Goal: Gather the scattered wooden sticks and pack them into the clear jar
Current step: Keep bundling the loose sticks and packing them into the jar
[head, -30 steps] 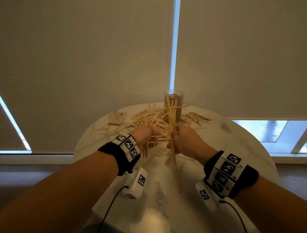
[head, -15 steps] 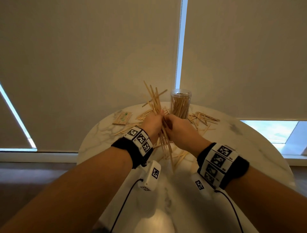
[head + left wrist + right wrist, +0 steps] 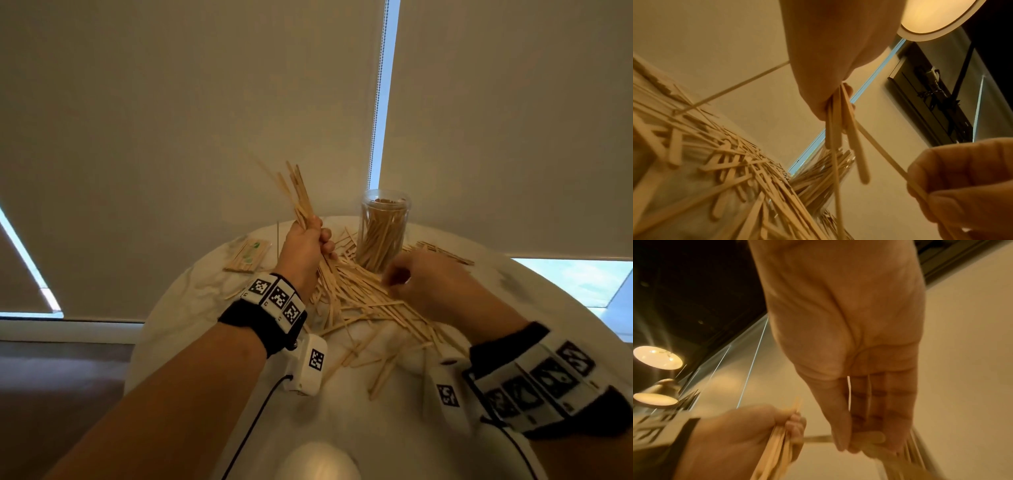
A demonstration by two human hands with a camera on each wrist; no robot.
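Note:
My left hand (image 3: 317, 240) is raised over the table and grips a bundle of wooden sticks (image 3: 296, 195) that fans up and to the left. In the left wrist view the bundle (image 3: 835, 123) hangs out below the fist. To its right, my right hand (image 3: 397, 279) hovers low over the scattered sticks (image 3: 359, 301) and pinches one stick (image 3: 871, 437) between thumb and fingers. That stick (image 3: 885, 155) slants up towards the left hand's bundle. The clear jar (image 3: 383, 236) stands upright behind both hands, partly filled with sticks.
A round white marble table (image 3: 191, 308) carries everything. A flat packet of sticks (image 3: 248, 255) lies at its far left. More loose sticks (image 3: 442, 251) lie right of the jar. Window blinds hang close behind the table.
The hands have parted. My left hand lifted the bundle up and to the left. The right hand let go of the bundle and dropped to the right, over the pile.

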